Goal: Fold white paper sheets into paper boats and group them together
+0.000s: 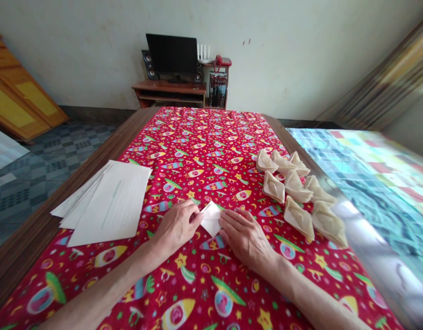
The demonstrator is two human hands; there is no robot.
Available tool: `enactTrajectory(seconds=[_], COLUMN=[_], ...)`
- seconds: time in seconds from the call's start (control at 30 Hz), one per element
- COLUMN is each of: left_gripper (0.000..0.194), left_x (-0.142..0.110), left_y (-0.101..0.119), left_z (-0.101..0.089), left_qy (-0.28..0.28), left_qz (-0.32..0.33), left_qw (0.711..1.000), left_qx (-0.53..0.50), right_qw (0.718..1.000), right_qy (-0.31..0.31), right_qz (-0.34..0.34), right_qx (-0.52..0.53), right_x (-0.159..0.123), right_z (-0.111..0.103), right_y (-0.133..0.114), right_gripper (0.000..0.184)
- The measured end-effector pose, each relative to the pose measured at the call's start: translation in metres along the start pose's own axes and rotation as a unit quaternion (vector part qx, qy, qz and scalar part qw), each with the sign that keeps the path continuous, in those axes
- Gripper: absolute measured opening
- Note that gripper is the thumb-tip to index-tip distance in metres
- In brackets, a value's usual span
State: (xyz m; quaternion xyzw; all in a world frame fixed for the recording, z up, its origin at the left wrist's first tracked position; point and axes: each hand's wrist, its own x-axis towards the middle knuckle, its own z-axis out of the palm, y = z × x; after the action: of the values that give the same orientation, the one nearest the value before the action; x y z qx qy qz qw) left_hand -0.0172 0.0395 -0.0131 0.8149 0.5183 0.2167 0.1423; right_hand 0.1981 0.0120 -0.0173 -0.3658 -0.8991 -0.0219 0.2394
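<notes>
A small piece of white folded paper [211,220], diamond-shaped, lies on the red patterned cloth [184,279] between my hands. My left hand [180,223] pinches its left corner between thumb and curled fingers. On the other side, my right hand [244,236] lies fairly flat, fingers stretched and close together, with the fingertips over the paper's right edge. Its thumb is partly hidden under the hand. Several folded paper boats [298,219] sit in a cluster to the right of my right hand. Off to the left rests a fanned stack of printed white sheets [120,197].
The cloth covers a long brown wooden table [104,143]. Beyond its far end stand a desk [170,87] with a black monitor [172,54], speakers and a red telephone [223,60]. A bed with a patterned sheet [362,169] is on the right, a wooden cabinet [22,91] at far left.
</notes>
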Motion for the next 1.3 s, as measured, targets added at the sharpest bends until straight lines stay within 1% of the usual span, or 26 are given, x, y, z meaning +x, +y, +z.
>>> enactTrajectory(seconds=[0.07,0.17,0.27,0.37,0.43,0.5,0.53,0.57,0.6,0.63,0.67,0.7,0.73,0.77,0.8,0.83,0.87,0.9,0.93,1.0,1.03,1.07,1.1,1.17,1.23,1.3], left_gripper=[0.023,0.022,0.025,0.025,0.025,0.026,0.025,0.022,0.02,0.022,0.028,0.035,0.041,0.045,0.048,0.05,0.051,0.052,0.052,0.045,0.041,0.038,0.038,0.043,0.043,0.034], left_x=[0.002,0.003,0.005,0.008,0.01,0.01,0.01,0.009,0.008,0.006,0.005,0.003,0.002,0.001,0.001,0.001,0.002,0.002,0.003,0.004,0.003,0.003,0.002,0.0,-0.002,-0.003], left_y=[0.003,0.01,0.019,0.03,0.036,0.039,0.038,0.037,0.034,0.031,0.027,0.023,0.02,0.017,0.014,0.012,0.01,0.008,0.006,0.002,-0.001,-0.003,-0.005,-0.008,-0.01,-0.011], left_z=[0.001,-0.001,-0.004,-0.009,-0.012,-0.015,-0.015,-0.015,-0.014,-0.013,-0.011,-0.008,-0.006,-0.004,-0.002,-0.001,0.001,0.002,0.003,0.005,0.006,0.008,0.009,0.012,0.012,0.009], left_qy=[0.006,0.033,0.058,0.063,0.056,0.061,0.077,0.102,0.131,0.156,0.167,0.157,0.13,0.093,0.054,0.023,0.002,-0.007,-0.008,0.008,0.024,0.042,0.059,0.084,0.081,0.058], left_qz=[-0.012,-0.012,-0.009,-0.007,0.014,0.05,0.065,0.074,0.073,0.064,0.047,0.024,0.001,-0.021,-0.038,-0.049,-0.054,-0.055,-0.054,-0.048,-0.038,-0.022,-0.002,0.042,0.079,0.101], left_qw=[0.999,0.998,0.996,0.994,0.989,0.981,0.978,0.975,0.973,0.972,0.971,0.97,0.967,0.961,0.95,0.939,0.931,0.928,0.932,0.955,0.968,0.979,0.987,0.992,0.992,0.992], left_qx=[-0.037,-0.052,-0.06,-0.094,-0.135,-0.175,-0.183,-0.181,-0.173,-0.164,-0.165,-0.185,-0.219,-0.261,-0.304,-0.339,-0.361,-0.368,-0.358,-0.294,-0.247,-0.198,-0.151,-0.085,-0.055,-0.054], right_qw=[0.999,0.998,0.997,0.995,0.99,0.973,0.955,0.929,0.895,0.855,0.812,0.772,0.739,0.714,0.7,0.699,0.712,0.74,0.781,0.875,0.914,0.944,0.964,0.986,0.994,0.998], right_qy=[0.023,0.044,0.04,0.03,0.046,0.074,0.09,0.106,0.123,0.139,0.152,0.16,0.163,0.16,0.151,0.139,0.123,0.102,0.08,0.045,0.033,0.022,0.013,-0.007,-0.017,-0.012], right_qz=[0.027,0.051,0.05,0.072,0.103,0.154,0.192,0.235,0.279,0.321,0.358,0.386,0.405,0.416,0.418,0.412,0.399,0.383,0.364,0.314,0.283,0.249,0.216,0.154,0.104,0.062], right_qx=[0.008,0.02,0.036,0.058,0.089,0.158,0.207,0.265,0.325,0.383,0.436,0.479,0.514,0.54,0.559,0.568,0.564,0.544,0.502,0.366,0.288,0.215,0.152,0.068,0.031,0.025], right_x=[0.006,0.015,0.022,0.025,0.027,0.029,0.03,0.031,0.033,0.034,0.035,0.036,0.037,0.037,0.036,0.035,0.033,0.031,0.029,0.024,0.022,0.02,0.019,0.018,0.017,0.017], right_z=[-0.002,-0.007,-0.011,-0.01,-0.008,-0.006,-0.006,-0.006,-0.007,-0.007,-0.007,-0.006,-0.006,-0.004,-0.002,0.0,0.003,0.005,0.006,0.007,0.007,0.006,0.005,0.003,0.003,0.005], right_y=[-0.004,-0.012,-0.021,-0.028,-0.028,-0.025,-0.022,-0.019,-0.015,-0.011,-0.007,-0.004,-0.002,0.0,0.001,0.001,0.001,0.0,-0.001,-0.003,-0.003,-0.003,-0.002,0.0,0.002,0.005], right_gripper=[0.018,0.02,0.035,0.05,0.049,0.042,0.036,0.031,0.025,0.022,0.02,0.02,0.022,0.024,0.026,0.027,0.027,0.026,0.025,0.021,0.019,0.018,0.017,0.016,0.018,0.019])
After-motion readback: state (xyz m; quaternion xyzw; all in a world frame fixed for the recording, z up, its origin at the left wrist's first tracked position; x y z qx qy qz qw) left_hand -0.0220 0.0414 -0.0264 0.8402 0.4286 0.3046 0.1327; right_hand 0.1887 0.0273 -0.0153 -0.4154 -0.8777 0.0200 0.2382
